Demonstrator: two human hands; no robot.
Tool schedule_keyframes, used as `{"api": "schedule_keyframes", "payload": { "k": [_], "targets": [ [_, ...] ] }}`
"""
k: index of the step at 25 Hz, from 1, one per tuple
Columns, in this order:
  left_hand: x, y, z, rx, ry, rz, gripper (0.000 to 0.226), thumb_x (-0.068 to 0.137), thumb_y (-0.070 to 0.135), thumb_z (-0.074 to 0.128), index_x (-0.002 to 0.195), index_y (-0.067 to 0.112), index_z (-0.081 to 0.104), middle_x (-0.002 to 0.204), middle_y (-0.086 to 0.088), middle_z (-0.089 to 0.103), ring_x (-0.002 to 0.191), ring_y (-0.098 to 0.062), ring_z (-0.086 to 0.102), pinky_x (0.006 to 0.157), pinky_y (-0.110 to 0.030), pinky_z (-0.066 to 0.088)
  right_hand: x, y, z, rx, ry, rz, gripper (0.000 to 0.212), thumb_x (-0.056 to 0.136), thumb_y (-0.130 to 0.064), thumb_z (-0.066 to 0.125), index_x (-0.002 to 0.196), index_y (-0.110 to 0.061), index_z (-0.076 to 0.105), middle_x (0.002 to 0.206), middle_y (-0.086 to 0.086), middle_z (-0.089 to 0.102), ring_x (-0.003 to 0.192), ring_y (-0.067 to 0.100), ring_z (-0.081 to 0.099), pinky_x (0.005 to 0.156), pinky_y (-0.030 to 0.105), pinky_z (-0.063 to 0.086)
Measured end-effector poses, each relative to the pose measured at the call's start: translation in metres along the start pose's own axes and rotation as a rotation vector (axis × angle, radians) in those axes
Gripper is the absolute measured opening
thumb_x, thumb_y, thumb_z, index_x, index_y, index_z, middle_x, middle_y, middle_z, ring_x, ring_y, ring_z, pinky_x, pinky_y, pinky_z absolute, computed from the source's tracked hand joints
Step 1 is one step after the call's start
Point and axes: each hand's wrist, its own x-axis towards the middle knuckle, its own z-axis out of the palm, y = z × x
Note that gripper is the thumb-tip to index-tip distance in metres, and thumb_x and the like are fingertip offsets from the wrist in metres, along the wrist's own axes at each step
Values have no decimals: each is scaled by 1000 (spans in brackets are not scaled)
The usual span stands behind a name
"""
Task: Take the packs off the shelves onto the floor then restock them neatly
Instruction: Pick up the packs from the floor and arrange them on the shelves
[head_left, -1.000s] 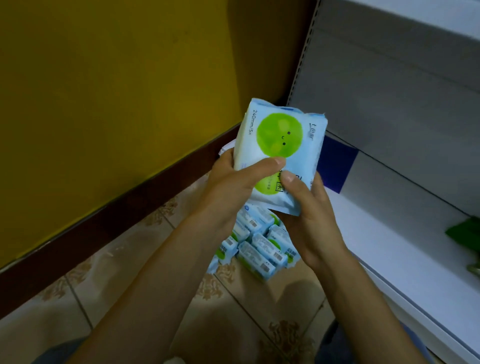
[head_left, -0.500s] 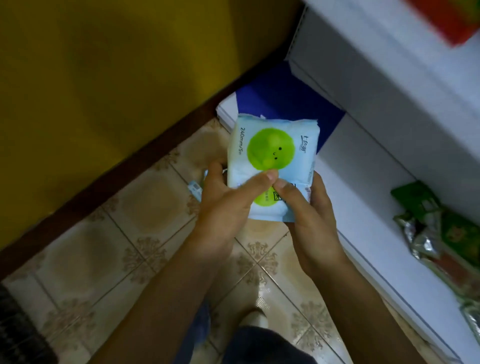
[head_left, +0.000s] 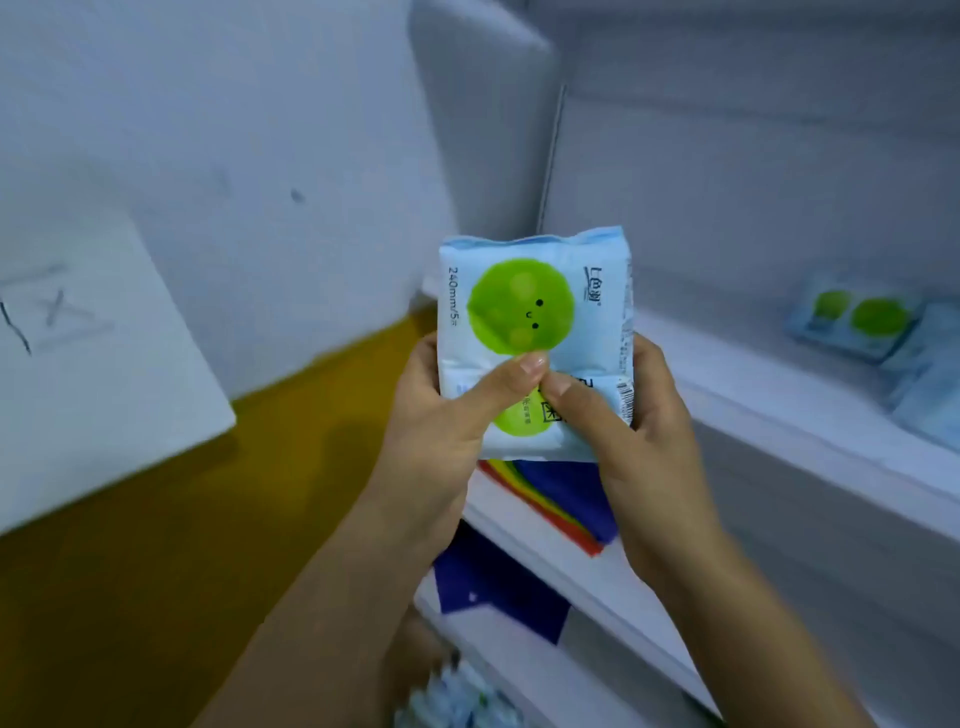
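Head camera shows the restocking half of the job under way. One pale blue pack (head_left: 535, 332) with a green smiley circle is held upright at the centre of the frame. The left hand (head_left: 447, 415) grips its left edge and the right hand (head_left: 639, 431) its right edge. Both thumbs lie across the front, nearly meeting. The fingers are curled out of sight behind it.

The pack is in the air, touching no surface, just in front of the white shelf (head_left: 753, 395). Matching packs (head_left: 857, 322) already lie on that shelf at the right of the frame. I'd judge the next move to be a carry rightward and inward, then setting the pack down squared against them, face matching theirs. A blue and rainbow-striped item (head_left: 561, 493) sits on the shelf below, under the hands.

Half a second ago the view pointed down at tiled floor, with the pack held low beside the bottom shelf. Now the pack has been lifted to the higher shelf and the grip is unchanged. The heap of packs (head_left: 457, 701) on the floor is only a blur at the bottom edge.
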Motion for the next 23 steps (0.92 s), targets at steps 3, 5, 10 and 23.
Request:
{"api": "schedule_keyframes", "payload": {
  "k": [3,5,10,23],
  "targets": [
    [10,51,26,27,-67,83,72,65,11,78,130,9,49,117,-12,67,97,-24,70,72,-33,59,9,-52,3,-22,70,-116,44,83,-8,68,121,-26,53,98,-8,72,84,6,70,64,16,52],
    [20,72,33,144,-67,213,94,58,15,80,141,26,35,129,2,58,101,-7,67,73,-23,57,10,-72,0,-89,137,-200,49,82,-6,70,122,-29,51,103,-7,69,86,4,69,65,16,53],
    [38,79,39,466,-338,305,59,61,22,82,110,32,52,98,23,65,94,-5,65,67,-19,55,-4,-83,-24,-253,147,-271,56,82,-17,74,129,-30,47,113,-15,64,99,2,65,70,18,54],
    [27,-10,195,793,-452,564,53,55,51,79,90,33,44,123,25,47,116,-2,44,94,-22,42,-51,-110,-218,-58,554,-96,35,80,-29,62,110,-12,66,103,4,73,97,21,69,86,39,56]
  ]
}}
